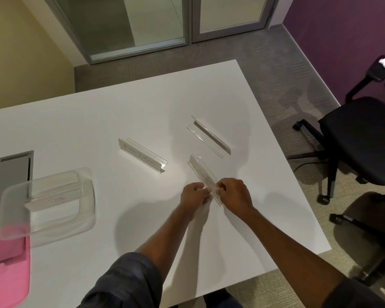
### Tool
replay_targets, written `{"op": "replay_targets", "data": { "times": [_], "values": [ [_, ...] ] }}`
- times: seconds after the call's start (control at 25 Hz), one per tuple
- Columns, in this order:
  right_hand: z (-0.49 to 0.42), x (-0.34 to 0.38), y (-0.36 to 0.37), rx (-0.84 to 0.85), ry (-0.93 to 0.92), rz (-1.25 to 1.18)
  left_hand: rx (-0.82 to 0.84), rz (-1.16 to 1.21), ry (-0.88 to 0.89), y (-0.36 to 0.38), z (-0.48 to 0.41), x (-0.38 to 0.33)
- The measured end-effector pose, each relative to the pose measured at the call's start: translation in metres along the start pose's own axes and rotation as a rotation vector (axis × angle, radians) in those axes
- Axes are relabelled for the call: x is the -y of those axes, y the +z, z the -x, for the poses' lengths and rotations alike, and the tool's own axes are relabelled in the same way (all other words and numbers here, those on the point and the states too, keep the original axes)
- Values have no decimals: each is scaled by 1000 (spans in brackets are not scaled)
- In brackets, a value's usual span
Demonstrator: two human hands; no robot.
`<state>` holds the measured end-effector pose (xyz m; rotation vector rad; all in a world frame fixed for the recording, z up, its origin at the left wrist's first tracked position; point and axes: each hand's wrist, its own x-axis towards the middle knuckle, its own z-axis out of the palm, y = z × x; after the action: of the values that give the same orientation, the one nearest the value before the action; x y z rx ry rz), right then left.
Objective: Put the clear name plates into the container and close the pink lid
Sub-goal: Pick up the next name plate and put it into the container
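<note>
Name plate point(203, 174) end between both hands point(195, 194)

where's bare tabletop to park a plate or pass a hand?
Free: the far left stretch of the table behind the container; the near strip between container and forearms; the band between container and the lettered plate. Crowded: right side, where both hands, left and right, pinch one plate beside the empty plate.
</note>
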<state>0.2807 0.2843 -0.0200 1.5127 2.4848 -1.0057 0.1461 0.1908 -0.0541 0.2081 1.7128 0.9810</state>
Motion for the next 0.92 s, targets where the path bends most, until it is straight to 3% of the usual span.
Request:
{"op": "replay_targets", "data": {
  "times": [0.28, 0.48, 0.68, 0.84, 0.92],
  "values": [
    [0, 12, -11, 65, 123, -442, 134, 359, -30, 0, 19, -17],
    [6, 24, -17, 154, 137, -581, 17, 207, -7, -14, 21, -22],
    [0, 33, -41, 43, 0, -366, -91, -99, 82, -42, 31, -33],
    [-12, 40, -68, -219, -468, 166, -96, -399, 181, -66, 39, -40],
    [-19, 50, -77, -216, -629, 327, -88, -601, 247, -78, 44, -42]
  ]
}}
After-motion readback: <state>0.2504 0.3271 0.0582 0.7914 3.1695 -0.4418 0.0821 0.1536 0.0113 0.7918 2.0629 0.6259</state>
